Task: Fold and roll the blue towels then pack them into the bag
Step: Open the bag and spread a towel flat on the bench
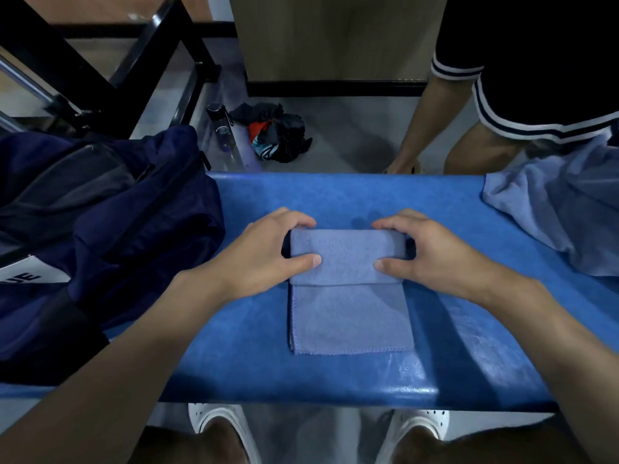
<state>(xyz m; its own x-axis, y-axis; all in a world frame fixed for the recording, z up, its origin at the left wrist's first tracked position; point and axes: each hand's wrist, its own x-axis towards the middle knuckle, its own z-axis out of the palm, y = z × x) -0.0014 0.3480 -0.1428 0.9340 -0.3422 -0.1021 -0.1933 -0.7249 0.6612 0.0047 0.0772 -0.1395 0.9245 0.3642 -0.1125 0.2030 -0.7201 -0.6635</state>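
- Navy bag [100, 212] sits at the left on the bench [469, 346], slumped and open at the top. No towel shows in it, so packing looks not started.
- Left hand [268, 249] grips the roll's left end, fingers curled over the far side, thumb on the near side.
- Towel [348, 313] lies mid-bench, folded to a narrow strip. Its far end is rolled and the near part lies flat. My read: fold done, roll partly done.
- Right hand [425, 252] grips the roll's right end the same way.
- Second towel [562, 209] lies crumpled at the right edge, well apart, with every step left to do.
- Hidden: the bag's inside is dark and its left side is cut off.
- White label [26, 276] is half covered, its text unreadable.
- Roll's ends sit under fingers, so I cannot tell how tight it is.
- Second towel runs out of frame on the right, so I cannot tell if more towels lie there.
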